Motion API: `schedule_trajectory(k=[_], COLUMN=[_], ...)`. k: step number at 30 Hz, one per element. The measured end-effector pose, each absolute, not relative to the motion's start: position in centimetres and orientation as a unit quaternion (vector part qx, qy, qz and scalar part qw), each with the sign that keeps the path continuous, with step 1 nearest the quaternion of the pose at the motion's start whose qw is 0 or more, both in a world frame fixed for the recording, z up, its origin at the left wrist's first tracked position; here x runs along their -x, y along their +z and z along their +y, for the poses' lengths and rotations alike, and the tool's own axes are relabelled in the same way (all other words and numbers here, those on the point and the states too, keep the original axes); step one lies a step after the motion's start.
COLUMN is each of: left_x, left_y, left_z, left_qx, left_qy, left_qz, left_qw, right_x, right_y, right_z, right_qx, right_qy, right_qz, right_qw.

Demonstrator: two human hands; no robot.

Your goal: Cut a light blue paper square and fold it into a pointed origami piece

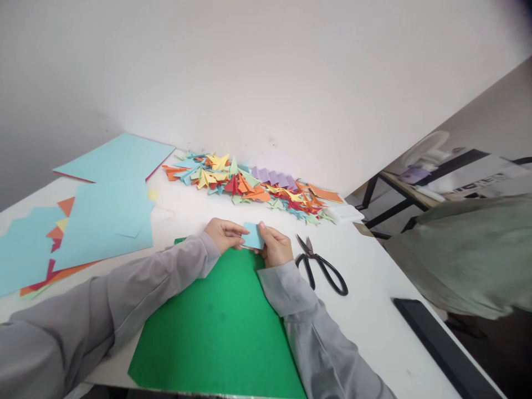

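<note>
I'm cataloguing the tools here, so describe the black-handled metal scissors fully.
The black-handled metal scissors lie on the white table, right of the right hand. Their short, dark grey blades point away from the person, tips slightly apart. Two long, smooth loop handles spread toward the person. No hand touches them.

Some fingers of my right hand (pixel 276 244) are hidden behind the small blue paper (pixel 253 236), and where the fingertips of my left hand (pixel 224 234) meet it is too small to make out. My sleeves cover parts of the green board (pixel 220 321); the left sleeve (pixel 153 282) runs off the picture's left edge, the right sleeve (pixel 328 338) off the bottom. The leftmost blue sheet (pixel 25 249) is cut off too. In the paper pile (pixel 249 185), overlapping folds hide one another. The black bar (pixel 444 343) leaves at the bottom, the grey-green cloth (pixel 465 255) at the right, and the lettering (pixel 477 184) above it is blurred
</note>
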State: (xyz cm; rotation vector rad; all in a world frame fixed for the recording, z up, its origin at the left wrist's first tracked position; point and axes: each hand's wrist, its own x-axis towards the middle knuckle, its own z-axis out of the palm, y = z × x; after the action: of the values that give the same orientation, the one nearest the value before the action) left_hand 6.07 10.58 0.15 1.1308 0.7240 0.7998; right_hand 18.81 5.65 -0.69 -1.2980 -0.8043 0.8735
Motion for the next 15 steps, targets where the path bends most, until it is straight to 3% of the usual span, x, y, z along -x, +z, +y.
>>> schedule_trajectory(k=[6,15], left_x=[-6.03,-5.81], left_y=[0.04,-0.39], left_z=[10.77,11.61], left_qx=[-0.526,-0.475], left_qy=[0.332,0.388], left_qz=[0.314,0.306], left_qw=[0.717,0.728], right_x=[-18.97,-19.45], right_y=[-0.71,-0.84], right_z=[5.59,5.85], right_qx=[0.571,0.497], right_qy=[0.368,0.477], right_qz=[-0.367,-0.310], right_qw=[0.635,0.655])
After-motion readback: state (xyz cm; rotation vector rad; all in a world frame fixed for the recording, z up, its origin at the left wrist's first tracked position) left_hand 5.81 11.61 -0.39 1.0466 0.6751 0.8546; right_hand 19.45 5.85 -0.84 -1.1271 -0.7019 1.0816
